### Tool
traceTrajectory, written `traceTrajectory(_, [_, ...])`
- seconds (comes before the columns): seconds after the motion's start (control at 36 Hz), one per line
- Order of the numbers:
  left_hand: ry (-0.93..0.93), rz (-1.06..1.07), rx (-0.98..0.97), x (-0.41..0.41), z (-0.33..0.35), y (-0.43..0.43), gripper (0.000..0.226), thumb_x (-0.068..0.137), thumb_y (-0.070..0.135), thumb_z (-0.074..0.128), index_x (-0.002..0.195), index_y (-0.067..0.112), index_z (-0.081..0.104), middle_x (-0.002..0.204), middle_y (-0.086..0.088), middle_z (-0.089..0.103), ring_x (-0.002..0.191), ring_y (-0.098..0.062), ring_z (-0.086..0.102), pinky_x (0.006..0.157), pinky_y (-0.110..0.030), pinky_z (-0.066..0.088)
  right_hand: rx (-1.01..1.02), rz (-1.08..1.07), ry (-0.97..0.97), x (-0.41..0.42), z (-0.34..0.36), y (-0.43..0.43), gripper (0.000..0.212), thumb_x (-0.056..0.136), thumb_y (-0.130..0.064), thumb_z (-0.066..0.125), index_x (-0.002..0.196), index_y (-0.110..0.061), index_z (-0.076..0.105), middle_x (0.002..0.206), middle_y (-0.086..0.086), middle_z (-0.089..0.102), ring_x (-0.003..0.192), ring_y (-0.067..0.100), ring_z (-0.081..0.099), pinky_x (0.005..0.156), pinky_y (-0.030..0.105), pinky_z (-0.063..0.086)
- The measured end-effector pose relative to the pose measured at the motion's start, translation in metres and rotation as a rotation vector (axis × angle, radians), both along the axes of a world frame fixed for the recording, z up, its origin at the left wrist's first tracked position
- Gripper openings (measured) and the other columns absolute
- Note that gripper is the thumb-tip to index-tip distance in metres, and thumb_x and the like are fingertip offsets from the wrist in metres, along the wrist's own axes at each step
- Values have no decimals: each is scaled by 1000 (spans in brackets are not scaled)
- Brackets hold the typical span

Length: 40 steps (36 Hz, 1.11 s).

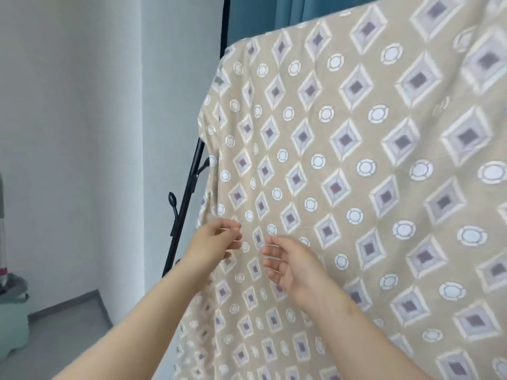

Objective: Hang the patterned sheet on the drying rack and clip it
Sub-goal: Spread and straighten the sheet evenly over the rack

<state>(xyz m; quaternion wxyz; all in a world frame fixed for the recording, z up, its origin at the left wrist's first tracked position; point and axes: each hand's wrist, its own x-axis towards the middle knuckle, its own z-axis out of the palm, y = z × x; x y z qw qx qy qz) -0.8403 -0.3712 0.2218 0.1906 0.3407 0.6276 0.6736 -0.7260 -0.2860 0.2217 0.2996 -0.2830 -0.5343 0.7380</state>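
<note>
The patterned sheet [356,165], beige with grey diamonds and white circles, hangs draped over the top of the black drying rack [186,193] and fills the right side of the view. My left hand [219,239] is near the sheet's left edge with fingers loosely curled, holding nothing that I can see. Just to its right, my right hand [290,264] is in front of the cloth with relaxed, slightly bent fingers. Neither hand plainly grips the cloth. No clip is in view.
The rack's black post has a knobbed hook [172,200] sticking out to the left. A teal curtain [274,15] hangs behind the rack. A white wall stands at the left, with a pale green object [13,319] on the grey floor.
</note>
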Motion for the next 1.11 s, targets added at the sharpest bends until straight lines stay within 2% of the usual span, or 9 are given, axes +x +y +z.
traceTrajectory(0.36, [201,-36,197,-173,89,33,18,92,9,51,82,22,58,81,3,60,72,-10,58,69,-22,45,497,-227,31,-150,76,18,17,90,-11,51,76,-19,54,69,-2,58,53,10,49,50,19,37])
traceTrajectory(0.53, [128,24,233,-244,102,61,21,91,6,49,80,23,57,84,2,58,76,-11,54,68,-23,44,699,-347,62,-221,81,16,21,90,-8,46,90,-28,52,72,-7,52,62,12,49,62,26,41])
traceTrajectory(0.67, [34,-94,91,-273,96,88,15,94,8,46,103,16,53,101,-3,56,90,-16,54,71,-27,44,927,-590,-130,-256,80,28,39,89,-24,54,125,-24,40,120,-3,45,103,14,48,83,28,38])
traceTrajectory(0.75, [20,-246,72,-281,99,101,18,94,10,48,109,19,52,111,-5,59,98,-16,57,79,-29,42,979,-734,-266,-266,87,35,50,86,-38,59,129,-22,38,131,-2,38,113,14,42,83,26,33])
traceTrajectory(0.83, [-78,-418,74,-282,104,113,20,93,9,51,110,20,54,89,1,65,84,-11,59,73,-27,45,976,-813,-411,-273,98,45,39,84,-36,59,117,-22,45,123,3,43,115,22,44,82,29,35])
traceTrajectory(0.92, [-157,-490,45,-280,110,123,11,94,13,50,90,21,56,68,5,61,71,-11,55,63,-26,46,1015,-844,-379,-274,107,59,8,87,-22,53,94,-19,54,108,8,50,103,26,48,81,31,39])
traceTrajectory(0.97, [-169,-542,10,-280,111,129,14,95,18,50,84,23,56,74,7,62,78,-12,54,67,-28,45,1021,-827,-272,-270,111,64,12,88,-17,51,78,-21,49,94,6,53,90,23,49,73,29,39])
traceTrajectory(1.06, [-184,-618,-64,-284,108,138,16,93,25,53,109,22,54,112,3,53,108,-19,51,92,-39,41,886,-800,-99,-260,114,68,25,92,-12,48,70,-22,40,69,-5,46,64,12,43,56,19,32])
traceTrajectory(1.11, [-250,-675,-92,-286,106,143,28,91,27,56,117,20,51,115,2,56,105,-18,57,95,-43,43,818,-826,-30,-252,114,72,23,92,-10,46,73,-20,40,63,-6,42,58,10,39,57,23,31])
